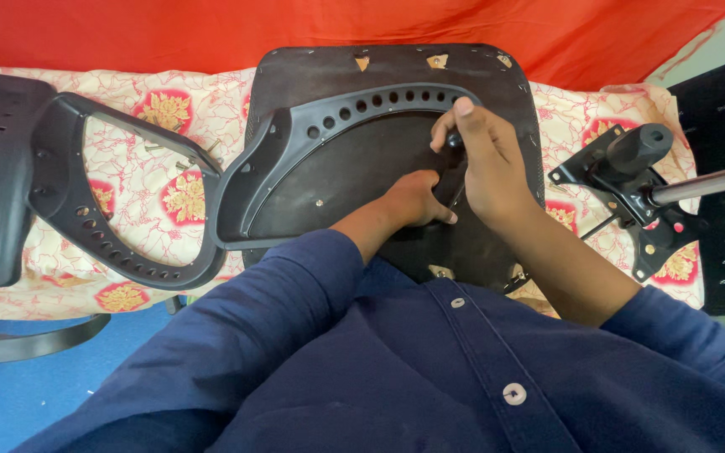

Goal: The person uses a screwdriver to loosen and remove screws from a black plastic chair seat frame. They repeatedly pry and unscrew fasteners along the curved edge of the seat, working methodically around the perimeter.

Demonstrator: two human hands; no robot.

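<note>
Floral-cloth bench (pixel 127 180), red drape behind. Upturned seat base (pixel 396 71) at centre; black armrest (pixel 295 143) lies on it. My right hand (pixel 484 164) clamped on armrest end, left hand (pixel 417 201) pressing beside. Armrest looks rigid plastic, light; hold at frame.

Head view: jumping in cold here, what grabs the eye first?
First, the two hands at centre: the right hand grips the end of a black perforated armrest lying on the upturned dark chair seat base, with the left hand pressed on the seat beside it. A second armrest lies left on the floral cloth, and the metal tilt mechanism sits right.
</note>
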